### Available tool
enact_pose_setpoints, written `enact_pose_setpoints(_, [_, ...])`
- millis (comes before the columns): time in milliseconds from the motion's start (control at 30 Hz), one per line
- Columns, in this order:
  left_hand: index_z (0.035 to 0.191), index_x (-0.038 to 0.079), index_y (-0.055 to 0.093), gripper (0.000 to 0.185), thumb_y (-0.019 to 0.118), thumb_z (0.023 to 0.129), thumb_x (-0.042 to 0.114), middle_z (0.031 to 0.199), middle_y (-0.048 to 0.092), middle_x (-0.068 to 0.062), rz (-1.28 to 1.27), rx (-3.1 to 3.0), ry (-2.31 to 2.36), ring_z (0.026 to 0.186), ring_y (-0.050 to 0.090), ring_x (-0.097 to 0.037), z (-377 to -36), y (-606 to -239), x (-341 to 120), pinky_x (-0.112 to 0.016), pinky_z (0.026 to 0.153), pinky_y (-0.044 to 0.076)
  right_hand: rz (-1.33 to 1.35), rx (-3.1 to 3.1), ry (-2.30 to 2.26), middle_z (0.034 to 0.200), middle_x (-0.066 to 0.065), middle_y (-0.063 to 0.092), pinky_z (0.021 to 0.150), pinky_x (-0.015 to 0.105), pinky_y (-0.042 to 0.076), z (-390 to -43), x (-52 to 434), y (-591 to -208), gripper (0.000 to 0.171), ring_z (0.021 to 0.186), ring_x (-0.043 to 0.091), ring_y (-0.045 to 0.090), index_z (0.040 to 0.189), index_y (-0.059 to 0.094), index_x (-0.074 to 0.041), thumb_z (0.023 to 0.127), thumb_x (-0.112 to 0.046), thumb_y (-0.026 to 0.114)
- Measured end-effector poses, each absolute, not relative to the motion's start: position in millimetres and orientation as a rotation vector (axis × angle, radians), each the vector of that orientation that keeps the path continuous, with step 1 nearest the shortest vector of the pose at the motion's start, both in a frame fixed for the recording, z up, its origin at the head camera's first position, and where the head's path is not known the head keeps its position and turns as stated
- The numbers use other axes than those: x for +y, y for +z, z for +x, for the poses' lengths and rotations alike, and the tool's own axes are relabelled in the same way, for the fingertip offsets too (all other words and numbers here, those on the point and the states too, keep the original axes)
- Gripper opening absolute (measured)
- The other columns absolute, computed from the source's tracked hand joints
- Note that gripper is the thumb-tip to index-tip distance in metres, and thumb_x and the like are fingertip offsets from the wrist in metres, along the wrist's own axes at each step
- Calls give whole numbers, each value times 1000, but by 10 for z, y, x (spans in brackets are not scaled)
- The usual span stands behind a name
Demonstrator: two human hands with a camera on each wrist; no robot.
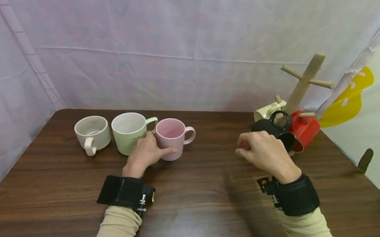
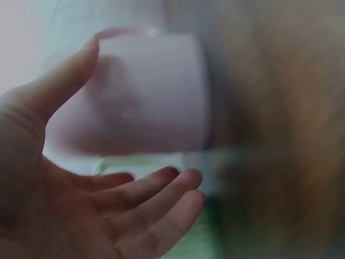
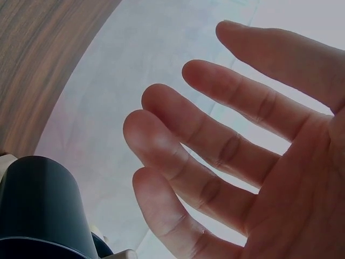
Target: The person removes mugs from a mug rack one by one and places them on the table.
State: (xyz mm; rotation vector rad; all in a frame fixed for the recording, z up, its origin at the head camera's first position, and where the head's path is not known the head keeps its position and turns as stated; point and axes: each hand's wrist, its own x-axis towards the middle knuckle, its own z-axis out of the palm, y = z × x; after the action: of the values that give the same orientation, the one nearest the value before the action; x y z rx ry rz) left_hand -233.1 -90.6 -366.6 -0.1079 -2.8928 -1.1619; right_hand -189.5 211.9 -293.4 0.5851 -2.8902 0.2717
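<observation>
In the head view my left hand (image 1: pixel 145 153) is at a pink mug (image 1: pixel 172 139), its thumb across the front and its fingers between that mug and a pale green mug (image 1: pixel 128 137). The left wrist view has the pink mug (image 2: pixel 145 97) blurred, with the fingers loosely extended beside it; whether they touch it I cannot tell. Nothing is in my right hand (image 1: pixel 265 152), relaxed and loosely bent near a black mug (image 1: pixel 265 126) on a wooden mug tree (image 1: pixel 297 93). The right wrist view has the black mug (image 3: pixel 40 205) below its spread fingers.
At the left of the table (image 1: pixel 197 222) stands a white mug (image 1: pixel 93 132). A red mug (image 1: pixel 306 132) and a cream mug (image 1: pixel 265 111) hang on the tree. Behind the table runs a white curtain (image 1: pixel 164 37); a yellow shape (image 1: pixel 345 106) lies beyond the right edge.
</observation>
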Motion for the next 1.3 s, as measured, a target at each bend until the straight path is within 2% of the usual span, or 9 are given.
enact_pose_setpoints(133, [132, -9, 54, 70, 75, 90, 43, 112, 67, -24, -121, -2906, -1073, 98, 65, -36, -2246, -3423, -1038, -48, 79, 51, 585, -2877, 288, 76, -2, 67, 52, 42, 49, -1902, 2120, -2929, 7, 64, 20, 63, 91, 73, -12, 87, -16, 78])
enact_pose_setpoints(367, [130, 2, 62, 45, 64, 98, 34, 123, 67, -19, -164, -2803, -1010, 110, 65, -35, -2032, -3072, -1075, -51, 85, 51, 572, -2852, 314, 76, -2, 67, 52, 41, 49, -1916, 2137, -2947, 10, 64, 19, 63, 92, 73, -10, 88, -18, 78])
enact_pose_setpoints(600, [124, 1, 66, 40, 69, 98, 31, 114, 71, -17, -471, -2701, -862, 103, 67, -32, -1879, -2873, -940, -48, 84, 52, 526, -2791, 363, 78, 3, 67, 52, 43, 50, -1924, 2153, -2920, 13, 65, 21, 62, 93, 73, -8, 90, -19, 77])
enact_pose_setpoints(800, [112, 7, 71, 28, 75, 94, 28, 105, 71, -8, -788, -2590, -705, 95, 67, -24, -1756, -2799, -805, -42, 81, 53, 456, -2684, 446, 88, 10, 71, 64, 49, 53, -1940, 2213, -2917, 14, 74, 28, 66, 95, 72, -5, 91, -18, 76])
enact_pose_setpoints(1033, [112, 5, 69, 35, 80, 89, 31, 96, 68, -4, -1029, -2396, -499, 84, 65, -19, -1630, -2766, -577, -33, 73, 54, 318, -2556, 565, 102, 23, 68, 79, 57, 49, -1961, 2332, -2886, 24, 92, 41, 65, 106, 70, 4, 93, -17, 75])
enact_pose_setpoints(1133, [113, 5, 68, 38, 80, 90, 32, 100, 69, -5, -1117, -2339, -405, 84, 67, -19, -1596, -2777, -465, -33, 74, 55, 247, -2493, 621, 104, 28, 66, 82, 60, 45, -1971, 2398, -2877, 26, 96, 45, 61, 106, 69, 6, 93, -15, 73])
enact_pose_setpoints(1300, [112, 9, 69, 37, 80, 89, 36, 100, 69, -4, -1225, -2330, -322, 91, 68, -21, -1494, -2777, -308, -36, 79, 54, 134, -2405, 674, 100, 29, 63, 76, 57, 42, -1993, 2512, -2892, 30, 90, 44, 58, 111, 66, 9, 95, -17, 69])
